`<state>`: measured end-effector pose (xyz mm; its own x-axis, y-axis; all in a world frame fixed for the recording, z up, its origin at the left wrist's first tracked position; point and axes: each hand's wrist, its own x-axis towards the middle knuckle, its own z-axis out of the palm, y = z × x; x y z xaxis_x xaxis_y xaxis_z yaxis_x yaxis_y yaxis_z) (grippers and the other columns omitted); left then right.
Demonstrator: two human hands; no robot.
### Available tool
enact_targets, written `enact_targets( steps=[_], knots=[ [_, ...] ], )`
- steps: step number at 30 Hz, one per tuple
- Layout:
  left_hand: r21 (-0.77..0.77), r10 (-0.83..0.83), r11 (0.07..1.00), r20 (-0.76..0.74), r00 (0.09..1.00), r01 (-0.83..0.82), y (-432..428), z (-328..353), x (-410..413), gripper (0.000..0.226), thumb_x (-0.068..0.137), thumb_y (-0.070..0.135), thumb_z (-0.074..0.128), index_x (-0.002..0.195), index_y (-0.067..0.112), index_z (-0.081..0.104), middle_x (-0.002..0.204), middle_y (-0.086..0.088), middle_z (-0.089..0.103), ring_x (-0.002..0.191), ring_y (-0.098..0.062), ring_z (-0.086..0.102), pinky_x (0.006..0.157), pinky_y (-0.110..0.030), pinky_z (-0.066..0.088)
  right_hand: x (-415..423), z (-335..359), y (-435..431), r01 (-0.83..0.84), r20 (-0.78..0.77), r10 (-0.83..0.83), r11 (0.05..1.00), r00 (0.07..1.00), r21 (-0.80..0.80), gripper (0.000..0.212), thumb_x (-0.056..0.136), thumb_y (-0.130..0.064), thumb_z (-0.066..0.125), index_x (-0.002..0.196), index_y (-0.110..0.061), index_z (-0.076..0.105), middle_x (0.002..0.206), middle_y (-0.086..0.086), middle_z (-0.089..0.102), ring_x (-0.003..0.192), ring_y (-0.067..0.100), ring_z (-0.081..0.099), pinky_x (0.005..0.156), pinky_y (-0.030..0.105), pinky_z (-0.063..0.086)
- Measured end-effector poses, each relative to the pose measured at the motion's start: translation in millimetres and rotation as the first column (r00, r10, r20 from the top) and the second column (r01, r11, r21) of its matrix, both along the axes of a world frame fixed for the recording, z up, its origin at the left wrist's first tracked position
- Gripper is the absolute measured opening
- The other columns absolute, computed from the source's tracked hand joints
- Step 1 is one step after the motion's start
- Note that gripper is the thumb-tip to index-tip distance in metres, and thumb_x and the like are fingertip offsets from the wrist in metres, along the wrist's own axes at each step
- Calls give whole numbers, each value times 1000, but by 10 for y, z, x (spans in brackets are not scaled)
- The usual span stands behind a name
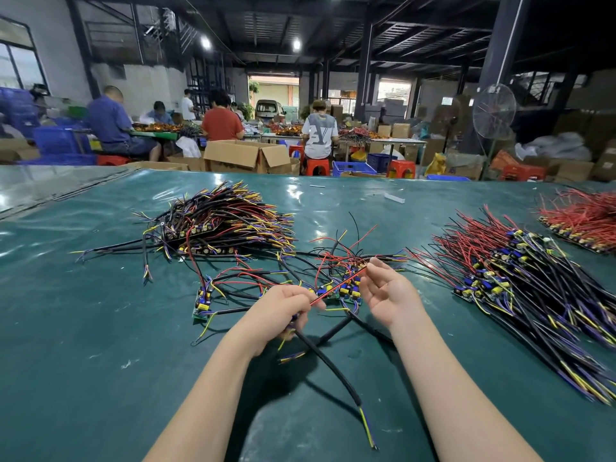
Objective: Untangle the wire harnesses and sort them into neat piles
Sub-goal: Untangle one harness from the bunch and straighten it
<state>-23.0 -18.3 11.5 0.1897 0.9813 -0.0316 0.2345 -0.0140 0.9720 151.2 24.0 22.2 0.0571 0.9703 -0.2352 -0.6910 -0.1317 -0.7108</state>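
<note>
**Head view: one harness being drawn out of the tangle, mid-sort**

Head camera looks down on a green table. At far left lies a left pile of harnesses with black, yellow and purple leads, their ends fanned out. Near the centre, a loose tangle of wires and small green circuit boards still lies unsorted.

The left hand hovers just in front of that tangle. Its fingers are curled around a black cable, which trails toward the near edge, and they also pinch one end of a red wire. The wire runs straight and taut to the right hand. That hand is turned palm up, fingers loosely spread, and thumb and fingertip seem to nip the wire's far end.

Further right sits a right pile, already laid fairly parallel, and beyond it a red-wire pile at the table's edge.

The step in hand appears to be freeing a single harness. The next move likely calls for lifting it gently so its leads slip clear of neighbouring wires, then choosing the matching pile.
</note>
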Motion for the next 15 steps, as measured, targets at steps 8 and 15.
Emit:
enact_targets(
  steps=[8,15],
  knots=[
    [-94,59,994,102,993,-50,13,-17,64,17,85,0,41,79,15,45,47,5,54,52,-13,39,44,-18,31,-196,-52,-20,-34,93,33,999,995,8,14,86,-4,59,73,-9,58,42,-2,59,36,5,56,38,13,46],
    [-130,93,989,147,985,-74,13,-7,44,18,88,2,43,76,15,47,46,4,54,39,-6,40,41,-17,31,-209,-22,-38,-82,150,73,995,986,57,16,87,-1,56,73,-8,58,43,0,60,37,6,57,41,15,48]
  ],
)
